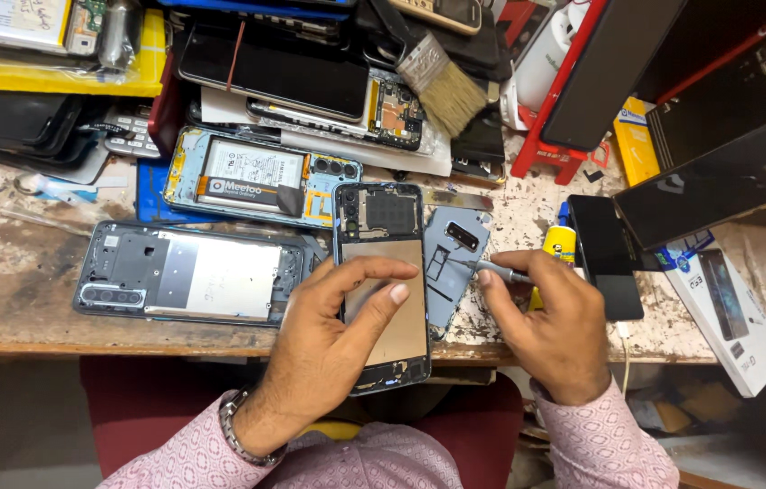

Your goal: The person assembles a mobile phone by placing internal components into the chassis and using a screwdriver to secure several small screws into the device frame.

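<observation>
Opened phone [383, 272] under left hand [333, 340] fingers, seemingly pinned.

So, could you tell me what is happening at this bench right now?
A person at a worn workbench steadies an opened phone, its back cover off, with the left hand. The right hand holds a thin screwdriver, its tip resting on a grey back cover beside that phone. Two more opened phones lie to the left, and a brush sits among the clutter behind.
</observation>
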